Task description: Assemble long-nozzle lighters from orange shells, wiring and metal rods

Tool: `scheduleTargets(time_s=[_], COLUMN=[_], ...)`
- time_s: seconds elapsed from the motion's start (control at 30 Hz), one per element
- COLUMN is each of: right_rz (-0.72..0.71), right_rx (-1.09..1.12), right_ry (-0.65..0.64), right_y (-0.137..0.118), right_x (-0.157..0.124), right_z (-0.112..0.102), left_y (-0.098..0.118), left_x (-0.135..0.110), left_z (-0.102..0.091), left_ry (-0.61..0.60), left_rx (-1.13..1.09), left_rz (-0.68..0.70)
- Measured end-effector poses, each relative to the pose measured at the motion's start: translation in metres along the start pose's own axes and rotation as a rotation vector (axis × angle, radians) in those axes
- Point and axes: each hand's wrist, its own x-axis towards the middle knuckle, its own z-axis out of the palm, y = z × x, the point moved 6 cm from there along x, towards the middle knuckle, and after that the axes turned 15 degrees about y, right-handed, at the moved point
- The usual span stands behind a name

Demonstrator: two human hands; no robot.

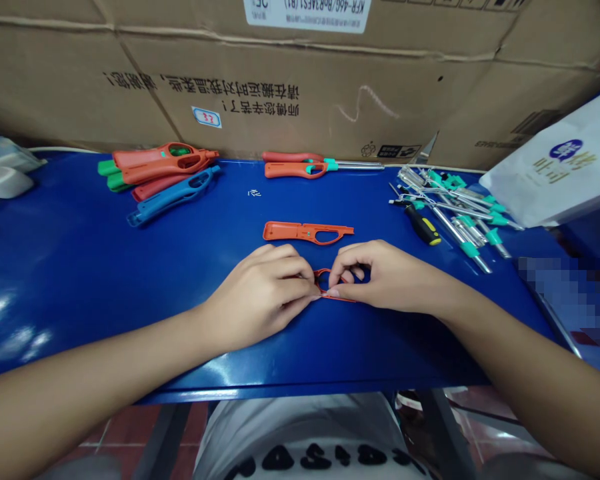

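Note:
My left hand (267, 290) and my right hand (375, 273) meet at the middle of the blue table (80, 267). Both are closed on one orange plastic shell half (325, 283). Its trigger loop shows between the fingertips, and most of the piece is hidden under the hands. A second orange shell half (307, 232) lies flat just beyond the hands, untouched.
Orange, blue and green lighter bodies (163, 175) are piled at the back left. Two orange lighters with metal tubes (305, 165) lie at the back centre. Several metal tubes with teal ends (460, 207) and a black-yellow screwdriver (423, 225) lie right. Cardboard boxes (280, 73) stand behind; a white bag (560, 167) sits far right.

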Motion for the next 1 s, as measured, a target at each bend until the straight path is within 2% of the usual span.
scheduleTargets(time_s=[0.3,1.0], right_rz=[0.006,0.072], right_rx=[0.032,0.038], right_ry=[-0.042,-0.032], right_y=[0.0002,0.0030], right_x=[0.0011,0.0005], right_z=[0.0004,0.0023], left_y=[0.0004,0.0025], left_x=[0.0009,-0.0023], left_z=[0.0011,0.0038], left_ry=[0.005,0.012], left_rx=[0.015,0.002], left_rz=[0.007,0.023])
